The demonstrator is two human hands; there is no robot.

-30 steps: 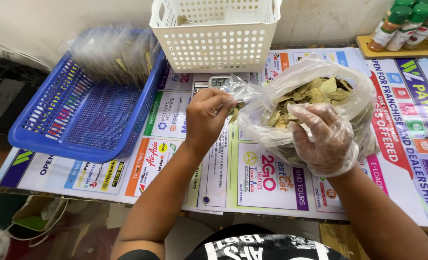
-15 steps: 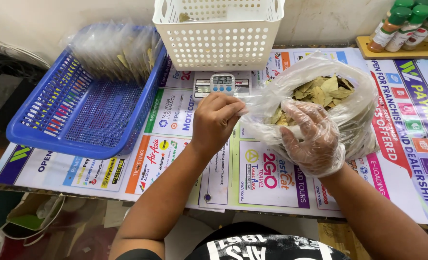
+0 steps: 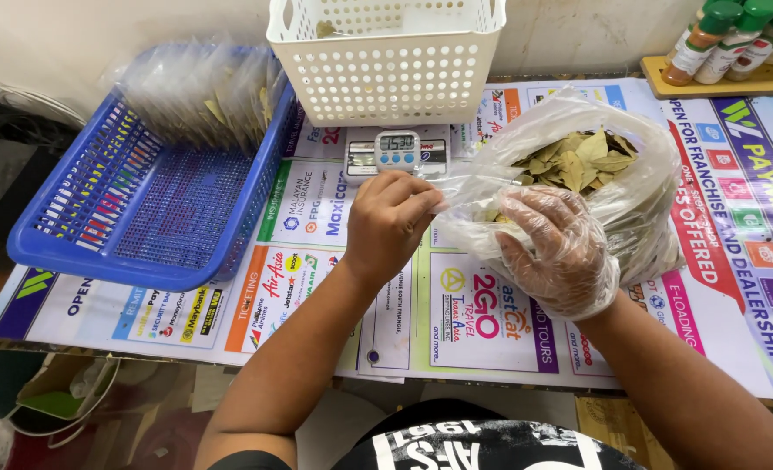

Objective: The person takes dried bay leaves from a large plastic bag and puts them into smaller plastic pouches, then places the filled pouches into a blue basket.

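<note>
Item, mid-process: large clear plastic bag of dried bay-like leaves point(image 3: 578, 165) lay open on the poster-covered worktop point(image 3: 491, 339), still well filled, so most of its contents appeared yet to be portioned. Left hand point(image 3: 391, 224), bare, was closed in a pinch on the bag's near edge, just in front of a small white digital pocket scale point(image 3: 396, 151); whether anything sat on the scale's pan could not be told. Right hand point(image 3: 556, 252), in a thin transparent disposable glove, was loosely curled with fingers spread, cupping the bag's front wall. Blue perforated plastic tray point(image 3: 156, 218), left: a row of small clear packets holding a few leaves each point(image 3: 208, 96) stacked along its far side, the near part bare, suggesting a portion of the work was done. White perforated plastic basket point(image 3: 386, 57), behind the scale: contents largely hidden. Green-capped seasoning bottles point(image 3: 735, 35) stood on a wooden stand, far right.
</note>
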